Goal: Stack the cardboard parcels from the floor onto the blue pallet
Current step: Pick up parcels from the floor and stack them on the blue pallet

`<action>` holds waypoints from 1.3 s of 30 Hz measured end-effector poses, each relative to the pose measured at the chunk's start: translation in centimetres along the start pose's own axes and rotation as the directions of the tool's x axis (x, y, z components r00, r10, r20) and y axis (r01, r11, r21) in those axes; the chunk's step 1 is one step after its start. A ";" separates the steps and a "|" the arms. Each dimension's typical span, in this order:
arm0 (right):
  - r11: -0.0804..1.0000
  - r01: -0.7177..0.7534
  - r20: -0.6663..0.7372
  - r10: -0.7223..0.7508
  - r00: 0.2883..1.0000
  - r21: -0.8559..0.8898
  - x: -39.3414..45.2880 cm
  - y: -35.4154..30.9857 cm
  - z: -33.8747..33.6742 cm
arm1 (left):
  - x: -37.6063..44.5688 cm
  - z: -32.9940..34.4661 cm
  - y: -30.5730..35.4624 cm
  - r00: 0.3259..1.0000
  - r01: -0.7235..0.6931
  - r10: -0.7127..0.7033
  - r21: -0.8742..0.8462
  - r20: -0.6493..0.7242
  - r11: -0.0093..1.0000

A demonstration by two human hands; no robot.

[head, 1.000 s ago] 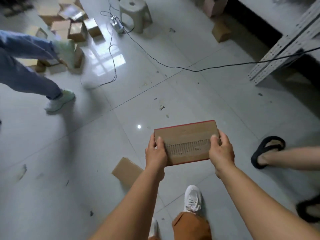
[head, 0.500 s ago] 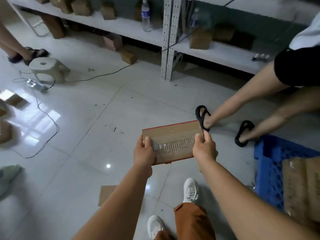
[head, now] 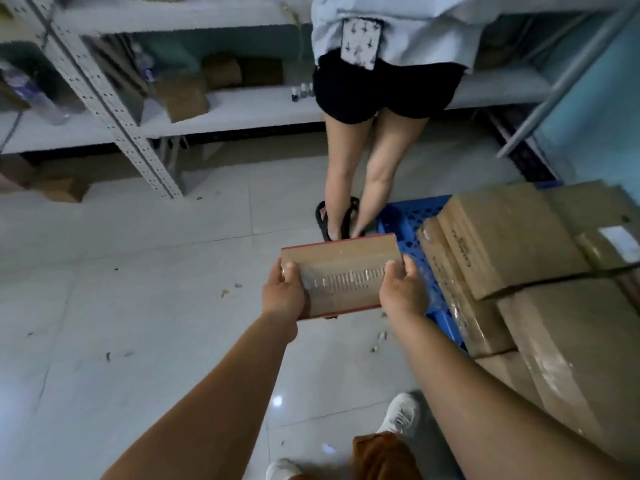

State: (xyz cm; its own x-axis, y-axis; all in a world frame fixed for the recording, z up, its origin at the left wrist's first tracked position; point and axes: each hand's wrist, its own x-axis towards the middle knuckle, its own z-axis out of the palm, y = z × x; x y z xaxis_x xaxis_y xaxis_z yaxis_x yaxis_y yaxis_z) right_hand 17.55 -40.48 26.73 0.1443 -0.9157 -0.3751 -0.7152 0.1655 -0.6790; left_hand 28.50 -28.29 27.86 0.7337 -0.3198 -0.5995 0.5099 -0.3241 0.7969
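Both hands, left hand [head: 283, 293] and right hand [head: 404, 291], clamp the flat parcel [head: 341, 277]; blue pallet [head: 408, 216] lies just right.

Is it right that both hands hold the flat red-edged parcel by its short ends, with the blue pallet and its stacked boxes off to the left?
Not quite. The head view shows the blue pallet and its stacked boxes to the right, not the left. The rest holds: the left hand and right hand grip the flat red-edged parcel by its short ends.
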 end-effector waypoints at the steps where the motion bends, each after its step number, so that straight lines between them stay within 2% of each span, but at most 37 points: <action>1: 1.000 -0.014 -0.023 0.014 1.000 0.017 1.2 0.4 -1.4 | 0.1 2.0 0.3 1.000 -0.007 0.007 0.020 0.024 1.000; 10: 0.990 -0.090 -0.152 0.106 0.983 0.107 12.8 3.4 -14.8 | 0.3 21.6 2.7 0.985 -0.048 0.019 0.165 0.172 0.985; 15: 0.986 -0.104 -0.303 0.141 0.942 0.133 19.1 6.2 -22.4 | -0.3 32.9 3.6 0.967 -0.111 0.042 0.268 0.253 0.957; 20: 0.976 -0.112 -0.399 0.180 0.899 0.189 24.3 9.2 -26.6 | -0.6 41.7 3.9 0.919 -0.194 0.053 0.330 0.389 0.924; 24: 0.966 -0.170 -0.364 0.232 0.902 0.194 27.5 10.1 -29.2 | 0.8 47.1 4.5 0.878 -0.168 -0.036 0.378 0.478 0.910; 27: 0.937 -0.179 -0.366 0.287 0.885 0.301 30.3 10.6 -30.8 | 2.7 51.0 5.2 0.837 -0.174 -0.075 0.395 0.541 0.902; 30: 0.855 -0.288 -0.349 0.452 0.821 0.431 33.4 11.0 -31.4 | 4.8 54.6 6.0 0.791 -0.185 -0.129 0.433 0.599 0.882; 32: 0.824 -0.306 -0.376 0.506 0.777 0.477 35.7 11.1 -31.4 | 6.6 56.9 6.5 0.749 -0.179 -0.188 0.467 0.636 0.866; 35: 0.783 -0.356 -0.398 0.581 0.710 0.510 39.4 10.7 -31.4 | 9.2 60.2 7.2 0.721 -0.205 -0.244 0.536 0.649 0.819; 39: 0.692 -0.287 -0.381 0.641 0.667 0.662 42.9 10.2 -32.2 | 10.5 63.9 7.7 0.678 -0.281 -0.251 0.559 0.691 0.780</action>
State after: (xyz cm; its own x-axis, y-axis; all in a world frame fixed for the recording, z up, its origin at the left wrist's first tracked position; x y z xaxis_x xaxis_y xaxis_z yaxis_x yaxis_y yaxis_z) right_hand -5.59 -89.92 24.06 -0.6227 -0.6438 -0.4447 -0.0840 0.6201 -0.7801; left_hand 11.39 -91.06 22.95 0.0593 -0.7509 -0.6578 -0.0593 -0.6604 0.7485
